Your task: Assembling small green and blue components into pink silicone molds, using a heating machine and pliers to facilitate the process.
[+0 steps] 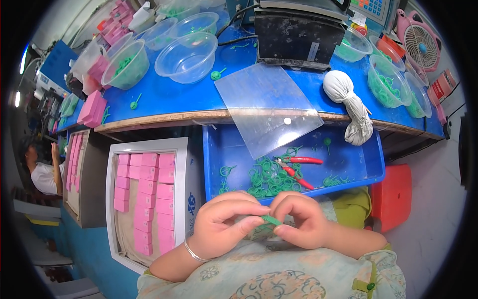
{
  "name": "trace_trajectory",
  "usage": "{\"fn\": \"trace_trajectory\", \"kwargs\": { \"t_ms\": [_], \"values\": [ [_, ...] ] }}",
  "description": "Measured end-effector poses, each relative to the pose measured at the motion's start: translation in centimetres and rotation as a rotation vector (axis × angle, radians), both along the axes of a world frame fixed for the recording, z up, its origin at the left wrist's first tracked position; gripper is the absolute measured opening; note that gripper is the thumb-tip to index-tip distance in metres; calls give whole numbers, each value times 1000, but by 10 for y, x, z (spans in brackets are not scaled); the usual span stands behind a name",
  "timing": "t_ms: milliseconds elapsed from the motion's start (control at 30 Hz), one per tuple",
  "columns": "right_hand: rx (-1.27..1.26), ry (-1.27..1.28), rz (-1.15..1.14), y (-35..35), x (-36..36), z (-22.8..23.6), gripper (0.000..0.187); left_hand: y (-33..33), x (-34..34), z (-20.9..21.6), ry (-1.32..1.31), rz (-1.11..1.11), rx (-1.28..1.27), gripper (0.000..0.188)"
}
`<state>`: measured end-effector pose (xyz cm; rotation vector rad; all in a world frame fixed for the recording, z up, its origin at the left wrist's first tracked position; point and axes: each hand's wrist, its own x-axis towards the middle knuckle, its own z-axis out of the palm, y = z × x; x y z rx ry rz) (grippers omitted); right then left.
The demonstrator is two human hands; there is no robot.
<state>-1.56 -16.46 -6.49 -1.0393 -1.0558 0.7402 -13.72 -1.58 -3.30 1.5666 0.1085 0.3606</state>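
Note:
Above my lap, my left hand (pixel 221 222) and my right hand (pixel 306 224) pinch a small green band-like piece (pixel 270 220) between thumbs and fingertips. The left hand grips one end of it and the right hand the other; its exact shape is partly covered by the fingers. Just beyond my hands lies a blue tray (pixel 356 154) with a heap of green rings (pixel 269 179). A pair of red-handled cutters (pixel 306 160) rests among the rings, jaws pointing left. More green bits (pixel 334 181) lie at the tray's right side.
A clear sheet (pixel 269 104) slants from the blue workbench (pixel 164 102) over the tray. Plastic bowls (pixel 186 60), a black machine (pixel 298 40) and a white cloth bundle (pixel 348 107) stand on the bench. At left is a box of pink blocks (pixel 144 199); at right, a red stool (pixel 393 194).

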Motion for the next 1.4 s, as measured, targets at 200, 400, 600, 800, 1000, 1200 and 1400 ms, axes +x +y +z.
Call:
{"fn": "trace_trajectory", "kwargs": {
  "t_ms": [200,400,600,800,1000,1200,1400],
  "values": [
    [62,-308,-183,-2,4,5,20,2,-1,0,-75,29,122,23],
    [128,-395,-220,0,7,5,24,6,-1,-3,-140,-15,170,22],
    [130,-396,-231,-1,8,5,24,5,-2,-5,-133,-4,178,20],
    [115,-382,-207,-2,7,4,24,5,-1,-7,-154,0,161,20],
    [108,-354,-201,-2,6,2,23,5,-2,-7,-157,-4,154,20],
    [106,-352,-200,-2,6,2,22,5,-2,-8,-160,-12,147,20],
    [113,-359,-218,-1,6,2,23,5,-2,-8,-171,-15,174,22]
  ]
}}
